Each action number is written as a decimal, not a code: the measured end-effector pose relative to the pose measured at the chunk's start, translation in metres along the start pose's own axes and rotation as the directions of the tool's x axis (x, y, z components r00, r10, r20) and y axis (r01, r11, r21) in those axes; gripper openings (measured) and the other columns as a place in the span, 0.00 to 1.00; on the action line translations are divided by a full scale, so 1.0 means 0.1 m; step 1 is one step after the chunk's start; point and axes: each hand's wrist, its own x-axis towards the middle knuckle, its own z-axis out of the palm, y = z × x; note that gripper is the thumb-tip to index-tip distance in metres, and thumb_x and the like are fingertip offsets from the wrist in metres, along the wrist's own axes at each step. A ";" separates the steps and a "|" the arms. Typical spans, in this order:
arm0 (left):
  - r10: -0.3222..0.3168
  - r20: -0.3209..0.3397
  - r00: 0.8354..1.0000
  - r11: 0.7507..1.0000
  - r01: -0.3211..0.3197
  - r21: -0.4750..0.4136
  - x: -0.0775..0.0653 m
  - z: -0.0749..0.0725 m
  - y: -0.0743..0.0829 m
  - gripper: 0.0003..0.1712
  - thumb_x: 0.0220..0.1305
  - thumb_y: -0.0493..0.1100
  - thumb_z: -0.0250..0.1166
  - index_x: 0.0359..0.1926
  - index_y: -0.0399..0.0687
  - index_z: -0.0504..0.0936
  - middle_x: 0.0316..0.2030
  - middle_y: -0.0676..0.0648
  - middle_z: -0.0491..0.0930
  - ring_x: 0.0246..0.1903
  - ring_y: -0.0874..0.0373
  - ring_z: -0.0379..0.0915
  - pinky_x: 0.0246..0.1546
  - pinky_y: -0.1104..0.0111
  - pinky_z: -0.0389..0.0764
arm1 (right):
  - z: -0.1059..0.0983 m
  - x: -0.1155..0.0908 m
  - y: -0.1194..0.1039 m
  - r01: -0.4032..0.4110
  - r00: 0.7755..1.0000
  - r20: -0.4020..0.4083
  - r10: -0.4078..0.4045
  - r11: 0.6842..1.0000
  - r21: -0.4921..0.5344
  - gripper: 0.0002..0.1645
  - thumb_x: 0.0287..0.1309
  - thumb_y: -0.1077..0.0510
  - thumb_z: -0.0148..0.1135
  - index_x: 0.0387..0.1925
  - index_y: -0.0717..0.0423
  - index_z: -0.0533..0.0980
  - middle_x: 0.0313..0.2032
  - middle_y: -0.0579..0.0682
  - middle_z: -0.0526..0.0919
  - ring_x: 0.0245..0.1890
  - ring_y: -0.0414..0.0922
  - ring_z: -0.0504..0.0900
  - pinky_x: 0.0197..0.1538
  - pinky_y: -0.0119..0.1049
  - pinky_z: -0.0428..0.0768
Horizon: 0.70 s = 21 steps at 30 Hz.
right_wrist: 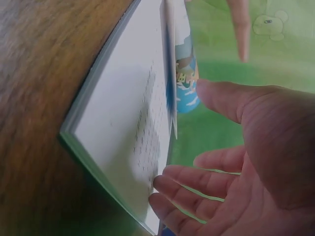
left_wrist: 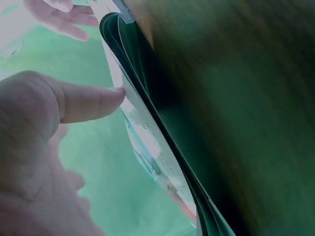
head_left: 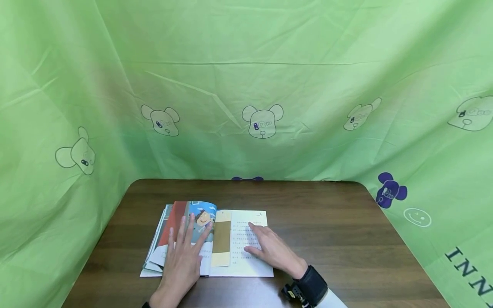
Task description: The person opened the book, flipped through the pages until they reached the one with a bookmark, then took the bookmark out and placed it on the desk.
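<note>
An open picture book (head_left: 252, 267) lies on the table, its left pages bowed up and fanned at the outer edge. Spread across the illustrated left page is my left hand (head_left: 180, 261), fingers straight. In the left wrist view its thumb (left_wrist: 93, 102) touches the page near the lower edge. My right hand (head_left: 275, 250) is over the printed right page, fingers loosely extended and holding nothing. The right wrist view shows its fingertips (right_wrist: 160, 199) at that page's edge; whether they press is unclear. Beside the spine, a cream and tan paper strip (head_left: 221, 237) lies along the right page.
The book sits left of centre on a brown wooden table (head_left: 339, 231) with rounded far corners. A green cloth (head_left: 215, 85) printed with bear heads hangs behind and at both sides. A black wrist strap with a camera (head_left: 310, 286) is on the right wrist, close above the tabletop.
</note>
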 end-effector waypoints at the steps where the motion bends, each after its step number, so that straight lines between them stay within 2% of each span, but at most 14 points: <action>1: 0.007 0.018 1.000 1.000 -0.007 0.008 -0.01 0.01 0.00 0.53 0.46 0.42 0.74 0.74 0.65 0.63 0.78 0.38 0.41 0.75 0.37 0.32 0.68 0.36 0.41 | 0.00 0.01 -0.01 -0.004 1.000 0.002 0.004 1.000 0.001 0.46 0.63 0.38 0.57 0.71 0.64 0.63 0.65 0.61 0.72 0.64 0.56 0.71 0.65 0.50 0.69; 5: 0.036 0.043 0.998 0.999 -0.037 0.018 -0.04 0.02 0.01 0.39 0.52 0.43 0.70 0.67 0.62 0.74 0.75 0.37 0.53 0.74 0.36 0.40 0.67 0.35 0.45 | 0.03 0.05 -0.04 -0.013 1.000 0.004 0.013 1.000 0.012 0.45 0.62 0.39 0.58 0.70 0.65 0.64 0.65 0.61 0.73 0.64 0.56 0.72 0.65 0.51 0.69; 9: 0.034 0.073 0.997 0.999 -0.033 -0.010 -0.09 0.02 0.03 0.31 0.57 0.51 0.66 0.64 0.59 0.78 0.74 0.38 0.58 0.73 0.37 0.44 0.66 0.34 0.47 | 0.07 0.09 -0.09 -0.013 1.000 0.005 0.013 0.999 0.039 0.45 0.62 0.38 0.58 0.69 0.67 0.65 0.63 0.62 0.74 0.63 0.55 0.72 0.64 0.51 0.70; 15: -0.020 0.145 0.989 0.998 0.029 -0.059 -0.10 0.00 0.07 0.36 0.59 0.62 0.63 0.67 0.57 0.75 0.75 0.39 0.54 0.74 0.38 0.43 0.67 0.34 0.44 | 0.13 0.19 -0.18 -0.056 0.998 -0.007 0.057 0.993 0.105 0.45 0.62 0.38 0.59 0.67 0.67 0.67 0.61 0.62 0.77 0.60 0.54 0.75 0.63 0.50 0.72; 19: -0.036 0.195 0.980 0.995 0.053 -0.083 -0.12 -0.01 0.09 0.38 0.59 0.62 0.62 0.69 0.54 0.72 0.75 0.39 0.55 0.73 0.38 0.46 0.66 0.33 0.45 | 0.18 0.26 -0.25 -0.116 0.991 -0.045 0.128 0.970 0.216 0.43 0.59 0.42 0.63 0.64 0.70 0.69 0.54 0.63 0.81 0.49 0.52 0.83 0.51 0.45 0.81; 21: -0.037 0.210 0.977 0.994 0.058 -0.092 -0.14 -0.01 0.09 0.39 0.59 0.62 0.62 0.69 0.53 0.71 0.75 0.39 0.55 0.73 0.37 0.48 0.66 0.33 0.46 | 0.21 0.28 -0.28 -0.144 0.984 -0.056 0.166 0.947 0.286 0.42 0.58 0.43 0.64 0.63 0.71 0.69 0.52 0.64 0.82 0.44 0.51 0.85 0.45 0.44 0.83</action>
